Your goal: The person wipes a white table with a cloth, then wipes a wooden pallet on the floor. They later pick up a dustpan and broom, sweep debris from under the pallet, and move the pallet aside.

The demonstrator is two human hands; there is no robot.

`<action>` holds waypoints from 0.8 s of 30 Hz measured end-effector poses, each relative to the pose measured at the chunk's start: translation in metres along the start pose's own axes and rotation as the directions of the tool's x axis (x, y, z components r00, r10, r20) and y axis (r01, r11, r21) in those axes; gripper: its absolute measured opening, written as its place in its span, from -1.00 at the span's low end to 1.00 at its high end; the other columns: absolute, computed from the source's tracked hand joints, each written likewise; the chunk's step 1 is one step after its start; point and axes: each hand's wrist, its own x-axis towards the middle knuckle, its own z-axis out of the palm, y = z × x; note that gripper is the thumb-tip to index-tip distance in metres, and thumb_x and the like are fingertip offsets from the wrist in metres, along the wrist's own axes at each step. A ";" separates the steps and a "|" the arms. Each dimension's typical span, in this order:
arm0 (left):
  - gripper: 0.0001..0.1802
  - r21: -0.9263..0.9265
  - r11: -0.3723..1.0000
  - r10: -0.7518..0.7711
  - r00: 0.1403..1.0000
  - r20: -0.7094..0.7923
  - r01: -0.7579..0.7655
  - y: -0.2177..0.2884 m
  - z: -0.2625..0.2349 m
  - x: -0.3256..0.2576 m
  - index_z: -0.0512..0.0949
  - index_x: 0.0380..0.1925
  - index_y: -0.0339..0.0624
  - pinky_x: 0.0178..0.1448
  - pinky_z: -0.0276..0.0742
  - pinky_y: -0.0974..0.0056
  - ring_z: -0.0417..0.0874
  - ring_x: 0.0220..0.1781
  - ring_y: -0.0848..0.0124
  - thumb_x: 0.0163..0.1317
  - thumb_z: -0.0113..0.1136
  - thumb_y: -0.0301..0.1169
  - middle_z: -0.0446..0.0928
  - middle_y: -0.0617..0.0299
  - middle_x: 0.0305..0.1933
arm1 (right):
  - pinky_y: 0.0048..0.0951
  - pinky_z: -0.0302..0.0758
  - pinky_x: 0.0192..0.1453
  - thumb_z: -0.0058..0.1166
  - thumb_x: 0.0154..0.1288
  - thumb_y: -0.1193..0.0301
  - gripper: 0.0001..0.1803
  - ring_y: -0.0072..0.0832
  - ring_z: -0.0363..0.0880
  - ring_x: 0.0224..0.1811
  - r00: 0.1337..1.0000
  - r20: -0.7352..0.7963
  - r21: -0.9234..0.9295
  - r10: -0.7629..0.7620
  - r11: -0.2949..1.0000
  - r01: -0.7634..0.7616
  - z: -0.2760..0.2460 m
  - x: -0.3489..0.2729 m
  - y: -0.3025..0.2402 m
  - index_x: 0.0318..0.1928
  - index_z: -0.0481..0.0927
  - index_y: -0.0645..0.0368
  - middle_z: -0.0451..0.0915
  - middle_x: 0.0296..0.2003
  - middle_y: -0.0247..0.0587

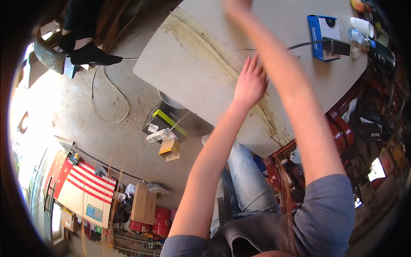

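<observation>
Beneath left grip (252, 84), pale table (207, 83)

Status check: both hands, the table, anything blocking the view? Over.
Left hand over streaked tabletop, grip unclear. Right hand blurred, cut off by upper edge. Right forearm hides part of black cable.
</observation>
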 end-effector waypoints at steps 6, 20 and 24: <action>-0.44 -0.494 0.698 -0.451 0.854 0.259 0.518 0.033 -0.016 -0.137 0.19 0.26 -0.20 0.44 -0.01 0.17 0.11 0.41 0.18 0.30 0.02 -0.27 0.16 0.11 0.38 | -0.26 0.48 -0.30 0.04 0.24 0.28 -0.83 -0.32 0.50 -0.20 0.920 0.299 0.339 -0.252 0.930 0.144 0.026 -0.223 -0.153 -0.21 0.56 0.04 0.47 -0.35 -0.25; -0.79 -0.367 0.707 -0.666 0.744 -0.056 0.605 0.012 -0.033 -0.220 0.55 -0.33 -0.24 0.03 0.39 0.11 0.41 -0.06 0.05 -0.05 0.12 -0.61 0.48 0.06 -0.17 | -0.20 0.42 -0.17 0.01 0.23 0.22 -0.74 -0.15 0.51 -0.26 0.915 0.375 0.566 -0.151 0.819 -0.097 0.059 -0.187 -0.185 -0.38 0.45 0.17 0.49 -0.33 -0.07; -0.68 -0.699 0.377 -0.730 0.659 0.179 0.608 0.006 -0.041 -0.202 0.55 -0.19 -0.25 0.06 0.43 0.09 0.49 0.01 -0.04 -0.04 0.17 -0.55 0.52 -0.07 -0.06 | -0.27 0.47 -0.16 0.06 0.16 0.34 -0.89 -0.20 0.53 -0.24 0.671 0.553 0.541 -0.494 0.825 0.161 0.024 -0.252 -0.177 -0.41 0.58 0.07 0.51 -0.32 -0.15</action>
